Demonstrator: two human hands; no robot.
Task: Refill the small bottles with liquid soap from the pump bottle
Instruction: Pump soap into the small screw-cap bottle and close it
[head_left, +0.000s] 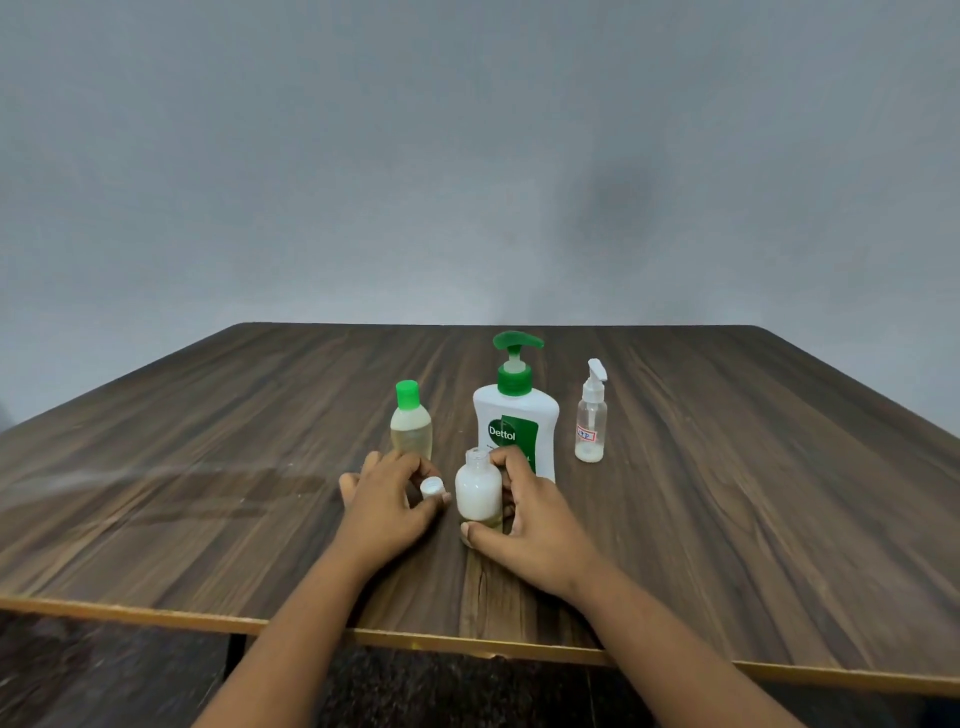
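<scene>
- Dark wood-grain desk (208, 519) carries everything; its pale near edge runs across the bottom of the view, and both forearms reach over it.
- Right hand (535, 530) grips a small round bottle (478, 491) near the desk's middle. The thumb curls against the bottle's near base and the fingers wrap its right and far side.
- That bottle is upright, its long axis vertical and its open neck pointing up. It is mostly full of white liquid.
- Left hand (382, 506), just left of the bottle, pinches a small white cap (432, 487) between the thumb and curled fingers.
- Just beyond the left hand stands a green-capped bottle (410, 423) of pale yellowish liquid, upright and closed.
- Behind the small bottle and the right hand stands the white pump bottle (514, 415), upright, with its green nozzle pointing right.
- Right of the pump bottle and apart from it, a clear spray bottle (591, 415) stands upright. It has a little white liquid at the bottom and a small label.
- Farthest back is a plain grey wall (467, 156).
</scene>
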